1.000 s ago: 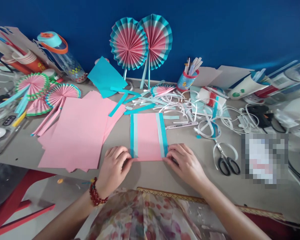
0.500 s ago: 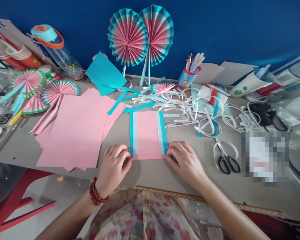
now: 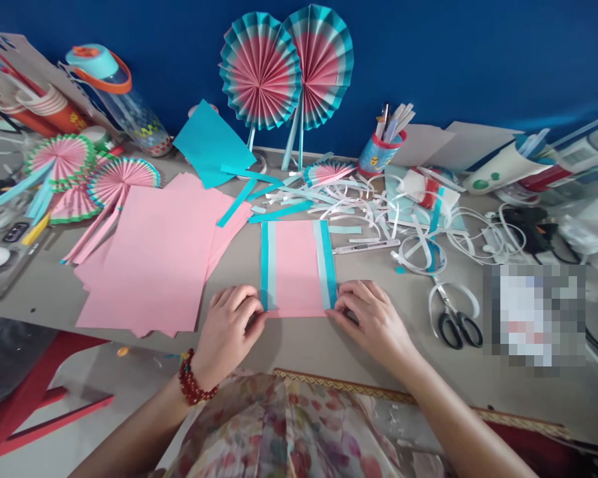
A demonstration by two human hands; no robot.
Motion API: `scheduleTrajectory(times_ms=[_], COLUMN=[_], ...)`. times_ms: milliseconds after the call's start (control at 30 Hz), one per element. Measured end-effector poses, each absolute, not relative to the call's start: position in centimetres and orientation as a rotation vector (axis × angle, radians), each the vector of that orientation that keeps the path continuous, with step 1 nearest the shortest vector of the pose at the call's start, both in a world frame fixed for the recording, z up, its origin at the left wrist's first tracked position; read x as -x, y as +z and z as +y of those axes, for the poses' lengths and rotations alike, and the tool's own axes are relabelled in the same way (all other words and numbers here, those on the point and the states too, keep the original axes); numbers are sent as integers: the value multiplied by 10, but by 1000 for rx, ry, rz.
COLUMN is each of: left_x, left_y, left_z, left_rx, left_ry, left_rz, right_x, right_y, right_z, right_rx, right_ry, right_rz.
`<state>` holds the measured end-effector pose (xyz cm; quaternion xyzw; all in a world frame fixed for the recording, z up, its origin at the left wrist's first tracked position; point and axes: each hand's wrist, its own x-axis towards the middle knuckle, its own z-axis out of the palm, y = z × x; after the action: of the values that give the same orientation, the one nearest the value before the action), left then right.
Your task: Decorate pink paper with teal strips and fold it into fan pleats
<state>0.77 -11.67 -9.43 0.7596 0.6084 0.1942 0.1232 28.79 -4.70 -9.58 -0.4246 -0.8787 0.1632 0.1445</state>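
A pink sheet of paper (image 3: 298, 265) lies flat on the desk in front of me. Blue and pale strips run along its left and right sides, and a narrow fold shows at its near edge. My left hand (image 3: 235, 325) pinches the near left corner with curled fingers. At the near right corner, my right hand (image 3: 371, 318) pinches the paper the same way. The fingertips partly cover both corners. Just beyond the right side of the sheet lies a white craft knife (image 3: 367, 246).
Pink sheets (image 3: 149, 259) are stacked to the left. Scissors (image 3: 456, 318) lie right of my right hand. Paper strips (image 3: 339, 199) and a blue sheet (image 3: 212, 143) spread behind. Two round pleated fans (image 3: 260, 73) stand against the blue wall. A bottle (image 3: 129, 109) stands back left.
The view has shifted slightly, so the desk things appear a little to the right. Both hands keep their grip on the pink paper's near corners, with hardly any movement.
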Motion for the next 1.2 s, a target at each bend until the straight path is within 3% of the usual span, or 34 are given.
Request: scheduleTrajectory(times_ms=[1200], left_x=[-10], left_y=[-97], left_z=[-119], left_rx=[-2177], left_ry=[631], left_rz=[1830], right_x=[-287], right_y=[-95], right_z=[-46], right_rx=[1234], right_ry=[445], right_rz=[-2556])
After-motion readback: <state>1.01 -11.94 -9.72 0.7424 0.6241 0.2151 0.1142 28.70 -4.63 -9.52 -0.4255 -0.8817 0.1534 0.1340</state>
